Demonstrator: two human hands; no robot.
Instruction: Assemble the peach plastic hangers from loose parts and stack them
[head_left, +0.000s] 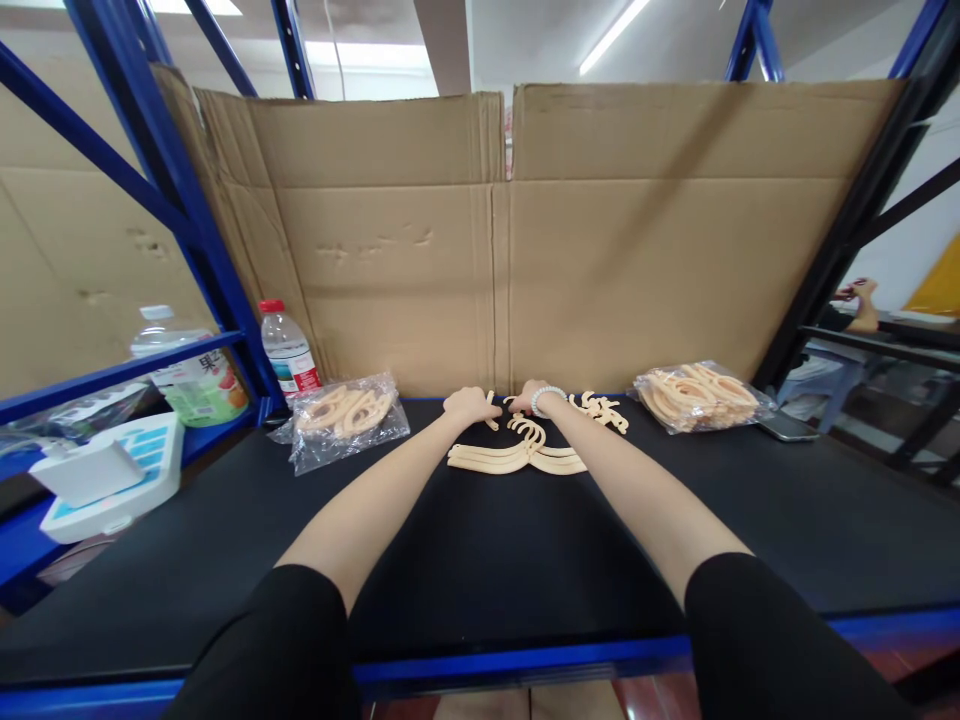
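1. Sitting at the left of the frame, a water bottle (289, 350) and a clear bag of hangers (346, 415) rest on the black shelf (480, 540), apparently kept aside within reach.
2. At centre, the left hand (471, 404) is curled around a hook above the stacked cream hangers (517, 455), seemingly steadying them.
3. The right hand (529, 399), wearing a bead bracelet, grips beside it.
4. Farther right lie loose hangers (600, 410) and a second bag (697, 395).

Left hand (471, 404) and right hand (528, 399) rest at the hangers (517, 455) on the counter (480, 560). Bagged hangers (346, 413) lie left; another bag (696, 396) lies right.
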